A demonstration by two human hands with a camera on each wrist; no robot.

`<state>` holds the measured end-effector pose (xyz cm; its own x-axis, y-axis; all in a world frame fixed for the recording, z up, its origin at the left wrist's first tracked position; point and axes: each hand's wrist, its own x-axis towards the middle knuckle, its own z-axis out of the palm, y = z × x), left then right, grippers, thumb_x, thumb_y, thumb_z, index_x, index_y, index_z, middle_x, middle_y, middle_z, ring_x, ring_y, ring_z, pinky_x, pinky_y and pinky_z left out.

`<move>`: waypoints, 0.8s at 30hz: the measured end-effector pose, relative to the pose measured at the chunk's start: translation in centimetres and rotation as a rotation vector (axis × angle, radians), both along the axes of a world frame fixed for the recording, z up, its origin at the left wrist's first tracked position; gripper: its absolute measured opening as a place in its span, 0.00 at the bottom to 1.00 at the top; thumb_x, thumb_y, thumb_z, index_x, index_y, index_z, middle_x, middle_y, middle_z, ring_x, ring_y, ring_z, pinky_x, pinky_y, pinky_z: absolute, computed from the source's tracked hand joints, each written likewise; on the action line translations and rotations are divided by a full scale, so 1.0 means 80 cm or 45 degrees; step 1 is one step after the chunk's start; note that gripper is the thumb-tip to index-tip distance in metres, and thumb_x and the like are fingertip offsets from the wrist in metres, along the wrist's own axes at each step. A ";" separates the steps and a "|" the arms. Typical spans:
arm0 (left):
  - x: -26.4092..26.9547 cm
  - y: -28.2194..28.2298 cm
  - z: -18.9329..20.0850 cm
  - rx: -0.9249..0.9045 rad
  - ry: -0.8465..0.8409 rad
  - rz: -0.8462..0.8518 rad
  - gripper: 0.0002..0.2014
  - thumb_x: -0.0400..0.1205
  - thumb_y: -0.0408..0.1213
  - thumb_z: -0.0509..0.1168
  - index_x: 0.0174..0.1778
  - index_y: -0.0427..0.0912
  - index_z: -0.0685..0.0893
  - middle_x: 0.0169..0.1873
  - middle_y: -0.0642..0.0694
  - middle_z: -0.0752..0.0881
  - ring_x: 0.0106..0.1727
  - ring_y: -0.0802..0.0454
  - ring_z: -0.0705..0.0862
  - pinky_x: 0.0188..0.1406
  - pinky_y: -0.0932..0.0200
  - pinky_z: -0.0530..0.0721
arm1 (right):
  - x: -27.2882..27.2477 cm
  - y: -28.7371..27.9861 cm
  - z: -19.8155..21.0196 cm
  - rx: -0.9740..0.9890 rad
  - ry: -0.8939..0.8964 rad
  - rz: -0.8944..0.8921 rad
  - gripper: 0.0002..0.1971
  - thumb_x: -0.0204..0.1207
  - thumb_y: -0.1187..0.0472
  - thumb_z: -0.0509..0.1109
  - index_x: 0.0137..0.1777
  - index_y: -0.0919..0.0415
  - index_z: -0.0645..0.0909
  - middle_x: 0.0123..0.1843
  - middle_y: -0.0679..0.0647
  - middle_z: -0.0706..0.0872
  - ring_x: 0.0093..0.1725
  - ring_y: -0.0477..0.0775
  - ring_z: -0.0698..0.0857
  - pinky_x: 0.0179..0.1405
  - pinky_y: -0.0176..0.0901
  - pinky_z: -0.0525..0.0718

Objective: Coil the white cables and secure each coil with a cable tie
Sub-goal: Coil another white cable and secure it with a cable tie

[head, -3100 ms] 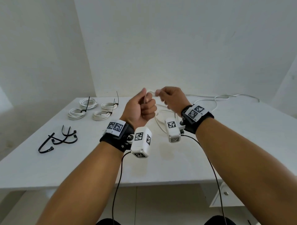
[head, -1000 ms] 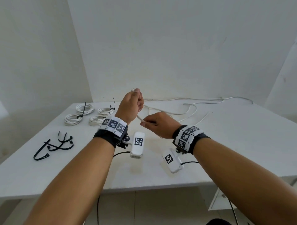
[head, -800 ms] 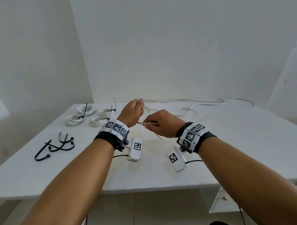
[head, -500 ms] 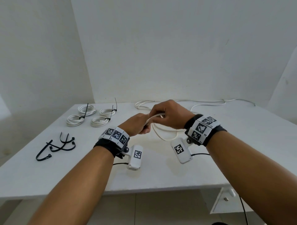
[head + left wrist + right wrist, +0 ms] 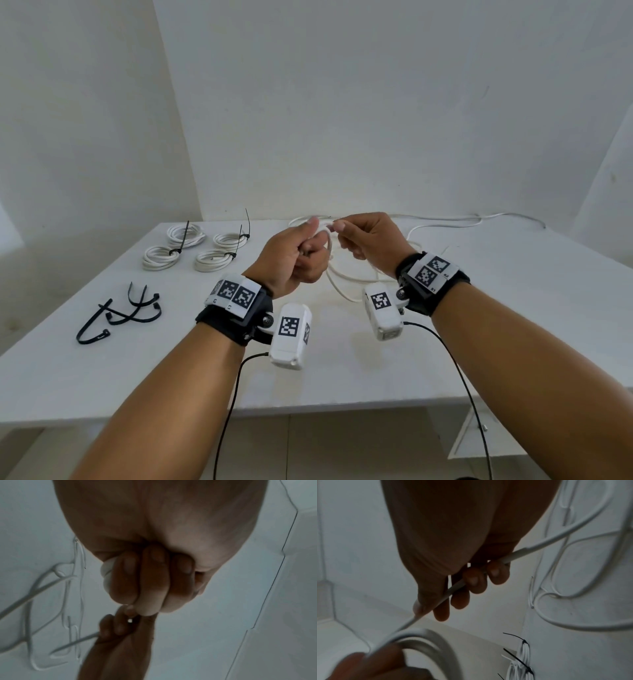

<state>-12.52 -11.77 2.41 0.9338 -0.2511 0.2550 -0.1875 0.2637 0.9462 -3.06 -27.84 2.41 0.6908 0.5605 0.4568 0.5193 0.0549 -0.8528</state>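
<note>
Gripping white cable: left hand, right hand; wristband "R2", "R1".

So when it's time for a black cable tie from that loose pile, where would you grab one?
Probably the nearest loose cable tie: pinch its long strap mid-length from above. It lies apart at the pile's near edge on the table, curved, while the others cross each other.

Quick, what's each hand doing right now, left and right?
Left hand: fingers curled, gripping the loops of the white cable.
Right hand: pinching the same cable's free run between thumb and fingers.
</note>
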 end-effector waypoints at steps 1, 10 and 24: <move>-0.002 -0.001 0.005 -0.038 -0.031 -0.021 0.23 0.85 0.53 0.49 0.24 0.49 0.66 0.15 0.54 0.60 0.19 0.54 0.50 0.19 0.59 0.48 | -0.001 0.003 -0.005 0.004 0.026 0.010 0.18 0.84 0.59 0.69 0.33 0.47 0.90 0.26 0.50 0.79 0.22 0.46 0.69 0.24 0.39 0.66; 0.017 0.004 0.028 -0.259 -0.271 0.294 0.21 0.89 0.50 0.45 0.31 0.45 0.67 0.19 0.53 0.64 0.20 0.55 0.62 0.21 0.62 0.62 | -0.011 0.015 -0.044 -0.521 -0.269 -0.141 0.16 0.88 0.46 0.60 0.55 0.45 0.90 0.23 0.42 0.76 0.24 0.40 0.73 0.34 0.38 0.74; 0.047 0.027 -0.023 0.938 -0.296 0.953 0.21 0.91 0.50 0.48 0.36 0.42 0.70 0.26 0.50 0.73 0.26 0.58 0.71 0.34 0.63 0.73 | -0.030 0.010 -0.014 -0.779 -0.738 -0.065 0.08 0.82 0.55 0.69 0.51 0.53 0.89 0.29 0.43 0.83 0.27 0.44 0.79 0.31 0.37 0.79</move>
